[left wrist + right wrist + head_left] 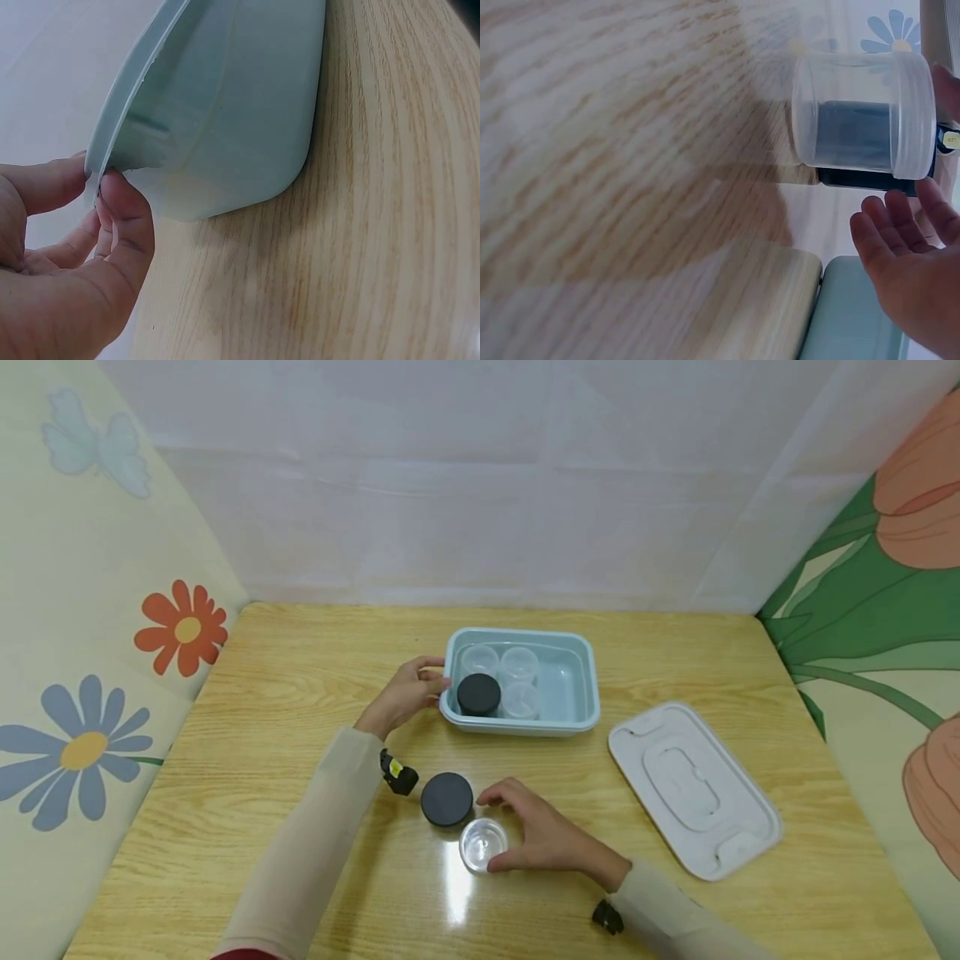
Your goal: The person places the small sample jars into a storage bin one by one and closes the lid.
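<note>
My left hand (405,695) pinches the left rim of a light blue plastic tub (525,724), thumb on one side and a finger on the other in the left wrist view. Inside the tub's left half stand a black-lidded jar (478,694) and several clear jars (520,665). In front of me a clear round jar (482,845) stands upright on the table. Around it spreads my right hand (547,837), thumb at its near right side, fingers extended past its far side. Just beyond and left of this jar is another black-topped jar (447,799).
A white rectangular lid (697,789) with moulded recesses lies at an angle on the wooden table (300,677), right of the tub. White cloth (480,527) hangs behind the table. Flower-printed panels (82,610) flank both sides.
</note>
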### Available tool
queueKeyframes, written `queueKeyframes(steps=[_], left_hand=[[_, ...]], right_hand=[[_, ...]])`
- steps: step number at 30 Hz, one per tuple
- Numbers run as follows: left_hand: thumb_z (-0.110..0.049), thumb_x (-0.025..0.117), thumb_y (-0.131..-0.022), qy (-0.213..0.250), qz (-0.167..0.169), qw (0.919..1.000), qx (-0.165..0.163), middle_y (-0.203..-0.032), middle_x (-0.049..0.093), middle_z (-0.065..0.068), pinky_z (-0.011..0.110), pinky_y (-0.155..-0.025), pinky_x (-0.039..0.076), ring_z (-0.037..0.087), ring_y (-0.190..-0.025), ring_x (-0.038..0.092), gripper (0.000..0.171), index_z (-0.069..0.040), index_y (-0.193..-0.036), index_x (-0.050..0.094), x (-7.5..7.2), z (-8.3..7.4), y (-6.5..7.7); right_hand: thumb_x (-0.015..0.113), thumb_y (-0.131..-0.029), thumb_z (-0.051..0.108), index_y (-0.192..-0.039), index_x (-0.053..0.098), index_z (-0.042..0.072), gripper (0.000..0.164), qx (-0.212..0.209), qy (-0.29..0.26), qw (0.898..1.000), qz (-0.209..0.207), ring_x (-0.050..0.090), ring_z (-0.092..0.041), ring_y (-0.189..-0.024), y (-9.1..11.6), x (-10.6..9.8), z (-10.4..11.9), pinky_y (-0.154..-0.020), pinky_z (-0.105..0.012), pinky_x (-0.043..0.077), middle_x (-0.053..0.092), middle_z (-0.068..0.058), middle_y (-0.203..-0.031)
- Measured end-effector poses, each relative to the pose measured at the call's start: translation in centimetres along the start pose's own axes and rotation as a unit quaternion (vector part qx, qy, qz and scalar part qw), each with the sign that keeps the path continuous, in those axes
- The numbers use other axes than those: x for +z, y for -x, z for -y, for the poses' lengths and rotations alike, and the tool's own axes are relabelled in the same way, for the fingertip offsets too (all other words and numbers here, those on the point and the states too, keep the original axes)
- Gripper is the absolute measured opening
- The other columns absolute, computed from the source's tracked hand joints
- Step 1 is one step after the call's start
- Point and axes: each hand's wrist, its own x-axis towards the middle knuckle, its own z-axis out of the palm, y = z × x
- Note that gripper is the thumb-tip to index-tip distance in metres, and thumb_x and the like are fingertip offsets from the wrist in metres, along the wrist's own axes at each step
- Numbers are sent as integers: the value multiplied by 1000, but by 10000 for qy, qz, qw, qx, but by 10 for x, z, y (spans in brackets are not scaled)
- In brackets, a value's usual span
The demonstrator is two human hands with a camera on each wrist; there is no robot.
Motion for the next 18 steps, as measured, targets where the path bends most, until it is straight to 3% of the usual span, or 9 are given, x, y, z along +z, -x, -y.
queueKeyframes(steps=[7,18], left_hand=[[-5,51,-97,0,17,10000,17,-99,45,7,23,-71,51,12,-81,53,50,-2,-144,33,-1,1,0],[-6,51,-97,-16,20,10000,8,-100,45,6,23,-72,51,12,-81,53,50,-2,-144,33,-1,0,-1]], right_hand=[[81,-75,25,-122,56,12,55,-324,107,9992,188,55,-15,-110,0,2,-1,-96,-29,46,58,-1,-121],[81,-76,25,-125,55,15,56,-138,-93,9990,426,53,-7,-108,0,2,-1,-95,-29,47,59,2,-123]])
